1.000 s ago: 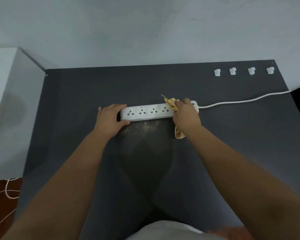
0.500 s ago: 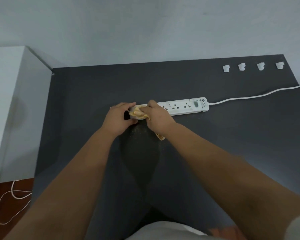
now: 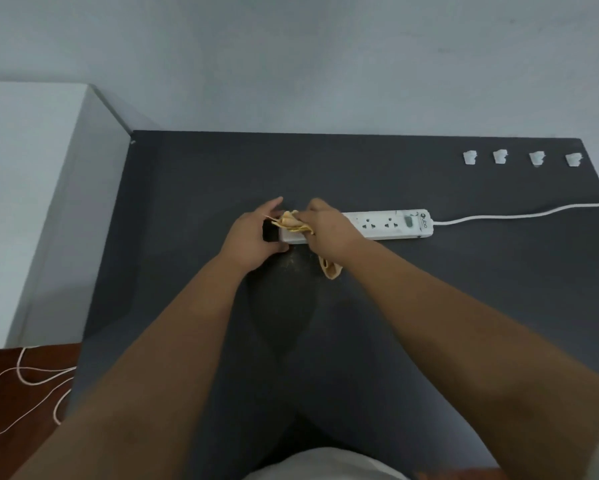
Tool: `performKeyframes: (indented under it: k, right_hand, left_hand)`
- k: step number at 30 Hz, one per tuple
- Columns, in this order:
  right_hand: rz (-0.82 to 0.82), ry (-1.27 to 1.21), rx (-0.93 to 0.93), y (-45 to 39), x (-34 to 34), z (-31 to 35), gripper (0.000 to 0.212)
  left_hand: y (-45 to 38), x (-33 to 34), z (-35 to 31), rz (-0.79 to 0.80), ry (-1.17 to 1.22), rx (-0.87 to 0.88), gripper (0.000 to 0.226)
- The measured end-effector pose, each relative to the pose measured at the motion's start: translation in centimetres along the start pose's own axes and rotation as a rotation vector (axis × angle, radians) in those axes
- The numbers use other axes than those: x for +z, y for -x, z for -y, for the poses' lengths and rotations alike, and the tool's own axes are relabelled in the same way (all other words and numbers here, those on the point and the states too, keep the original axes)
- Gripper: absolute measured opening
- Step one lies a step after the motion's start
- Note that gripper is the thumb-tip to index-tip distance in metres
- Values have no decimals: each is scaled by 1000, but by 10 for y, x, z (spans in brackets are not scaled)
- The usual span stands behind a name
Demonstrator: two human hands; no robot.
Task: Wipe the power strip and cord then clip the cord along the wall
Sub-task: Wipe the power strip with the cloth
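Note:
A white power strip (image 3: 391, 224) lies across the middle of the dark grey table (image 3: 429, 306). Its white cord (image 3: 519, 216) runs right, off the table edge. My left hand (image 3: 253, 233) grips the strip's left end, thumb on the near side. My right hand (image 3: 329, 230) presses a yellow cloth (image 3: 291, 223) onto the left part of the strip; a tail of the cloth hangs out below my wrist. Several white cord clips (image 3: 500, 156) sit in a row at the table's far right. Dust specks lie on the table just in front of the strip.
A pale wall (image 3: 291, 64) rises right behind the table. A white cabinet (image 3: 31, 202) stands against the table's left side. A thin white cable (image 3: 21, 386) loops on the brown floor at lower left.
My right hand slid the cloth along the strip from its right end to its left end, uncovering the switch and right sockets. My left hand stayed on the left end.

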State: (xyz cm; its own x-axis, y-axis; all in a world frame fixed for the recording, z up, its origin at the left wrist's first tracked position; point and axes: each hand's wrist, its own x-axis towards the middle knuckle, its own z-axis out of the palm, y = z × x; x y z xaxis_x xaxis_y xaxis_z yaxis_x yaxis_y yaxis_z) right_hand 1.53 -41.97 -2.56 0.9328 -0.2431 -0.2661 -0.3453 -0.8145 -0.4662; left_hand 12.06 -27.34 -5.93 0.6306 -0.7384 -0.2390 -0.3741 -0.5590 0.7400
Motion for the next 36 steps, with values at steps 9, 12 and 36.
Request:
performKeyframes:
  k: [9, 12, 36]
  right_hand:
    - [98, 37, -43, 4, -28, -15, 29]
    - [22, 33, 6, 10, -13, -16, 40]
    - [-13, -143, 36, 79, -40, -42, 15]
  left_hand:
    - [-2, 4, 10, -12, -38, 12, 86]
    - [-2, 5, 9, -29, -65, 23, 79]
    - [-5, 0, -1, 17, -283, 81, 82]
